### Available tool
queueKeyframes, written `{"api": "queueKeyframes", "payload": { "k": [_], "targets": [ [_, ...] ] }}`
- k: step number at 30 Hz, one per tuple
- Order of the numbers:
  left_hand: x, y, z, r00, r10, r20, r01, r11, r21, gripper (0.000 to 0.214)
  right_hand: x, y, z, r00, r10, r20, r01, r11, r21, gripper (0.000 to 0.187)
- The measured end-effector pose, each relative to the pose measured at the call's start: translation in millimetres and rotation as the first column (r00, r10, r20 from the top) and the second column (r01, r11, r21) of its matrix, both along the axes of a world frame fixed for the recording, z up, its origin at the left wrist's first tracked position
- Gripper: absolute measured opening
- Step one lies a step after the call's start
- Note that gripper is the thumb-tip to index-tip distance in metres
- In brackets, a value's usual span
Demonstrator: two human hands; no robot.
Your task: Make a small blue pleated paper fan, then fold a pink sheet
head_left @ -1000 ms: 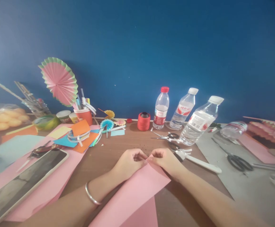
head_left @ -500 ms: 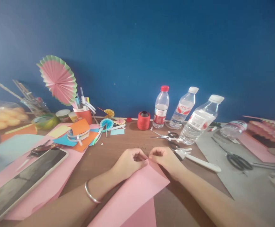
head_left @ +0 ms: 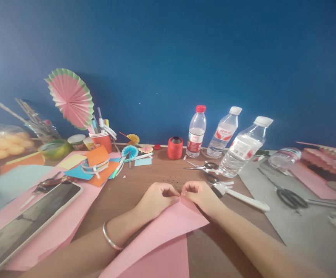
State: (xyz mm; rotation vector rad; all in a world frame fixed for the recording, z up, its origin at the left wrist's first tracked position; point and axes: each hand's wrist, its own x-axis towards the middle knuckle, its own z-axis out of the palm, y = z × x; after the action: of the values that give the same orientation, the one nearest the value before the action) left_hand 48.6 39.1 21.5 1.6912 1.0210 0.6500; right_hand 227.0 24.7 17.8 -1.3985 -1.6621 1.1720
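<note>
A sheet of pink paper (head_left: 162, 231) lies folded over on the brown table in front of me, its upper layer bowed slightly upward. My left hand (head_left: 160, 199) pinches the far corner of the sheet between thumb and fingers. Close beside it, my right hand (head_left: 199, 195) pinches the same corner, the fingertips of both hands almost touching. The near end of the paper runs out of view at the bottom. A silver bangle (head_left: 111, 237) circles my left wrist.
Scissors (head_left: 205, 166), a white-handled brush (head_left: 245, 197) and water bottles (head_left: 196, 131) stand or lie beyond my right hand. A red thread spool (head_left: 175, 148) is straight ahead. Leftward are a phone (head_left: 34, 227), coloured papers (head_left: 20, 177) and a pen cup (head_left: 102, 141) beside a pink paper fan (head_left: 71, 98).
The upper layer of the pink paper has lifted and curved a little more, and its right corner has shifted slightly right. Both hands keep their pinch in nearly the same place.
</note>
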Motion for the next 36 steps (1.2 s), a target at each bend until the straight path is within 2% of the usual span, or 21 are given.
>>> {"api": "queueKeyframes", "payload": {
  "k": [8, 14, 18, 26, 36],
  "targets": [
    [0.5, -0.9, -0.6, 1.0, 0.014, 0.02, -0.014, 0.999, -0.034, 0.013, -0.3, -1.3, 1.2, 0.999, 0.017, 0.045, -0.016, 1.0, -0.005, 0.015],
    [1.2, -1.8, 3.0, 0.999, 0.025, -0.026, -0.025, 1.0, 0.006, 0.011, -0.1, -0.5, 0.7, 0.998, 0.02, 0.06, -0.019, 1.0, -0.012, 0.016],
    [0.5, -0.4, 4.5, 0.997, 0.042, -0.064, -0.039, 0.999, 0.033, 0.015, 0.5, 1.1, -0.1, 0.999, 0.004, 0.036, -0.004, 1.0, -0.009, 0.014],
    [-2.0, 1.9, 0.1, 0.997, -0.002, -0.072, 0.001, 1.0, -0.02, 0.017, 1.9, 1.2, -2.2, 0.999, 0.015, -0.028, -0.016, 0.999, -0.032, 0.012],
    [-1.3, 0.4, -0.1, 1.0, 0.011, -0.026, -0.012, 0.999, -0.047, 0.015, 1.6, 0.2, -0.9, 0.997, -0.021, -0.078, 0.018, 0.999, -0.039, 0.03]
  ]
}}
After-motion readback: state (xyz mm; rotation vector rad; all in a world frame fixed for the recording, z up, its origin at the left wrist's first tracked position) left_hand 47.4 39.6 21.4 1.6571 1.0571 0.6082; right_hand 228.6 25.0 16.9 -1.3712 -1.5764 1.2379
